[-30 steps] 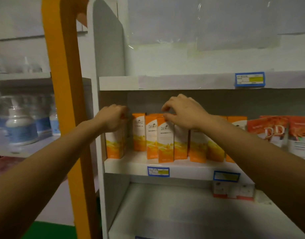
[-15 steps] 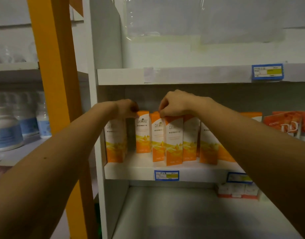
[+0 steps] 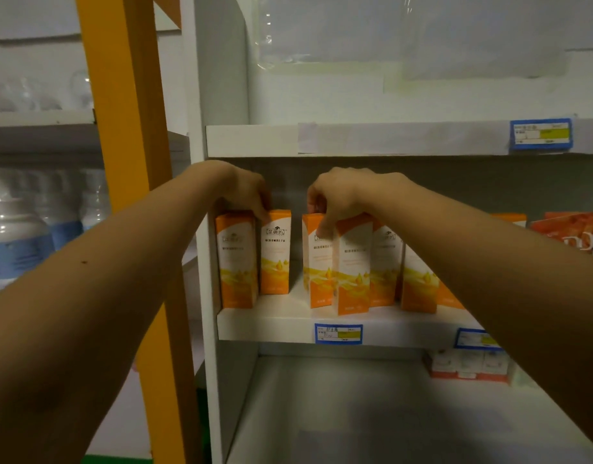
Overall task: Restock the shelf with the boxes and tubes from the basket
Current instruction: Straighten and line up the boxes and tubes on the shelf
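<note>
Probably a shop: white shelves [image 3: 268, 324] edged with blue price labels [image 3: 338, 333], rows of identical orange-and-white boxes [image 3: 275, 252], blurred bottles [image 3: 13, 242] beside.

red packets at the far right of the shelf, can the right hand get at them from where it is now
Probably yes. The right hand is on the orange boxes, and the red packets stand on the same shelf further right, with open space above the boxes between them.
</note>
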Available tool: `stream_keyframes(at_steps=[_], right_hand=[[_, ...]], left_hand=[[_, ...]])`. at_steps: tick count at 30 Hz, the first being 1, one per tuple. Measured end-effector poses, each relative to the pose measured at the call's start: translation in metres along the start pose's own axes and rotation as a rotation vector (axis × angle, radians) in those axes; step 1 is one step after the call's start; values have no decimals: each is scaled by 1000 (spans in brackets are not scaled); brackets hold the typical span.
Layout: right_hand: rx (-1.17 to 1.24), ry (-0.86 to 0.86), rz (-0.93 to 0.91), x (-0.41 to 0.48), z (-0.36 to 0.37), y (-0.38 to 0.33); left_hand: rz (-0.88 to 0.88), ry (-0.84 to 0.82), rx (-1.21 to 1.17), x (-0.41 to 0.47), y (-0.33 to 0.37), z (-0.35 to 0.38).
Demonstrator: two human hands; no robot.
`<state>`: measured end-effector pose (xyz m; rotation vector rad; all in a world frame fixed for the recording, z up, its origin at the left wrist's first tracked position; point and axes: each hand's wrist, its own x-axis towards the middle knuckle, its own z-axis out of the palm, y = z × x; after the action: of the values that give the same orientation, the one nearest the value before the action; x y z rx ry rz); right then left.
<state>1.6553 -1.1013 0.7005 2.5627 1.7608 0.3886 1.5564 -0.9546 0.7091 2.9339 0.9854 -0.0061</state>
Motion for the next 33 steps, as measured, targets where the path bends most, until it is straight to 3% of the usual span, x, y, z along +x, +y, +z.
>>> stream_keyframes(at_steps=[13, 19, 24, 33], right_hand=[[139, -1, -88, 6, -11, -14], [141, 38, -119, 18, -5, -39], [72, 107, -101, 27, 4, -45], [195, 148, -100, 12, 2, -18]], left_hand=[[-24, -6, 60, -4, 3, 2], [78, 289, 132, -12, 2, -2], [103, 288, 146, -15, -1, 2], [176, 322, 44, -15, 1, 11]])
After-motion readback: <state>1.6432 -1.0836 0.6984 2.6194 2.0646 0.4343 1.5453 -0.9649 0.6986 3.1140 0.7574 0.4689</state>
